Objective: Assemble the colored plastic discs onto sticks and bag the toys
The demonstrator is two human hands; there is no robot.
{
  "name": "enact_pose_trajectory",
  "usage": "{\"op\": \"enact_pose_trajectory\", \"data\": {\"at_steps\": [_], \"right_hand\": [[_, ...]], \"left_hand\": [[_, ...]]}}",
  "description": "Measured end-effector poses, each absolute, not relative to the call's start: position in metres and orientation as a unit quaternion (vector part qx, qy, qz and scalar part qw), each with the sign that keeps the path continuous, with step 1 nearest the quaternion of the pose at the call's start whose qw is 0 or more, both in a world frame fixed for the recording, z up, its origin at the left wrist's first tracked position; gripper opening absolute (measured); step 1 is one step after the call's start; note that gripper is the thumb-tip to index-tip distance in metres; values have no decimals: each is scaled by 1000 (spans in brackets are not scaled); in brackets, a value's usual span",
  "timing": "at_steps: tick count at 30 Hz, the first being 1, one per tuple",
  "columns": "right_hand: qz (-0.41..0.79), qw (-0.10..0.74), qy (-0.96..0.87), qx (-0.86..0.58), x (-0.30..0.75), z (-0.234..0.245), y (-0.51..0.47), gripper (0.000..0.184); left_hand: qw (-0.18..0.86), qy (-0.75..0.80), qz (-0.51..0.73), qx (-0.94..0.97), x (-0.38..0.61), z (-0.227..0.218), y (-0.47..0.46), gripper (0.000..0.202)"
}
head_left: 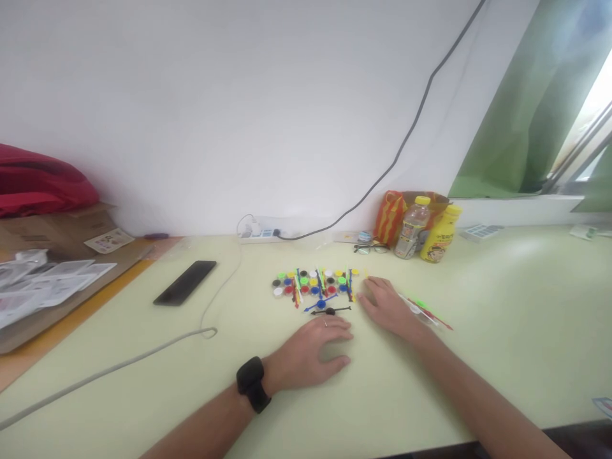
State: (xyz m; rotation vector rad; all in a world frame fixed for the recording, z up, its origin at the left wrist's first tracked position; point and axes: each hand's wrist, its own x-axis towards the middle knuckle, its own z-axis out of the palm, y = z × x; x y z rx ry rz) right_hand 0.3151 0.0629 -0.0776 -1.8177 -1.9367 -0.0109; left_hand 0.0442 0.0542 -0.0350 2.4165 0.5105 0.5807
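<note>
Several small round caps in many colours (310, 284) lie in rows on the pale yellow-green table (502, 331), with thin coloured sticks among them. My left hand (310, 350), a black watch on its wrist, rests flat with fingers spread just in front of a black stick with a cap (331, 310) and a blue one (320, 304). My right hand (387, 306) lies palm down, fingers stretched toward the right end of the rows. More sticks (428, 311) lie just right of that hand. Neither hand holds anything.
A black phone (185, 282) lies at left, with a grey cable (119, 363) curling past it. A power strip (261, 233), glasses (371, 248), two bottles (425, 237) and an orange bag (389, 217) stand along the wall. Cardboard with papers (43, 280) sits far left.
</note>
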Motion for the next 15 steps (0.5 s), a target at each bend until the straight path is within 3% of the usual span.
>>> {"op": "enact_pose_trajectory", "data": {"at_steps": [9, 15], "right_hand": [[17, 284, -696, -659, 314, -72, 63, 28], [9, 340, -698, -631, 312, -70, 65, 33]], "left_hand": [[296, 207, 209, 909, 44, -34, 54, 40], [298, 227, 236, 897, 44, -38, 60, 25]]}}
